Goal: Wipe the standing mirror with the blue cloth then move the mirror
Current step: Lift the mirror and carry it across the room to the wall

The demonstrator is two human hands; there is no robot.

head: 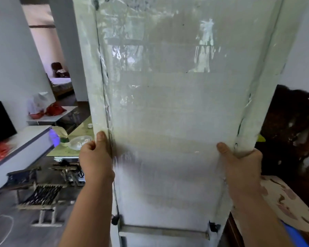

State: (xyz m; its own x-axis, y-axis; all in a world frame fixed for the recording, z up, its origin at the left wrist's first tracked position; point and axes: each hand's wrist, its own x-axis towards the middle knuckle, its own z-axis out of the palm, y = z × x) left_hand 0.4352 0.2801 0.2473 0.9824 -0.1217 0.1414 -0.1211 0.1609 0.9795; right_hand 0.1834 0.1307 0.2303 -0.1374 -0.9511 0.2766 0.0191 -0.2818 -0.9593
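The standing mirror (168, 113) fills the middle of the view, tall and upright, with its pale back panel under wrinkled clear film facing me. My left hand (95, 157) grips its left edge, thumb on the panel. My right hand (239, 163) grips its right edge at about the same height. A metal crossbar of the stand (162, 229) shows at the bottom. A strip of blue (296, 236), perhaps the blue cloth, lies at the lower right on a patterned surface; I cannot tell for sure.
A green-topped table (78, 132) with a glass dish and small cups stands left of the mirror. Below it are a wooden folding stool (41, 193) and cables. A white cabinet (20, 141) with a dark screen is far left. Dark carved furniture (291, 131) stands right.
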